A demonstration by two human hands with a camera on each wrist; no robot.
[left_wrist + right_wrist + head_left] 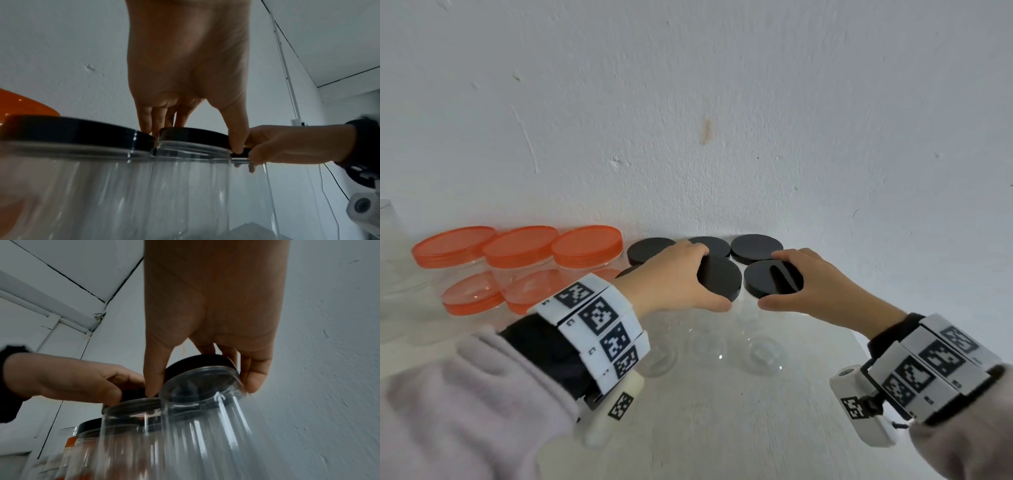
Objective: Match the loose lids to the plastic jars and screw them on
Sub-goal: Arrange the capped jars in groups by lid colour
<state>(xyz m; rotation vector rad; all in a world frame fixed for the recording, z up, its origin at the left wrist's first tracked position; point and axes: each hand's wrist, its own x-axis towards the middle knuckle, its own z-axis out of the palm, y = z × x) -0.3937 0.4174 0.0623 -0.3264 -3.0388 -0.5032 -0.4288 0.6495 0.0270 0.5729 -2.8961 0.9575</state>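
against white wall, left hand and right hand each grip a black lid by its rim atop light, slippery clear jars

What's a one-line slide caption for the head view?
Left hand and right hand each grip a black lid atop adjacent clear jars, beside orange-lidded jars.
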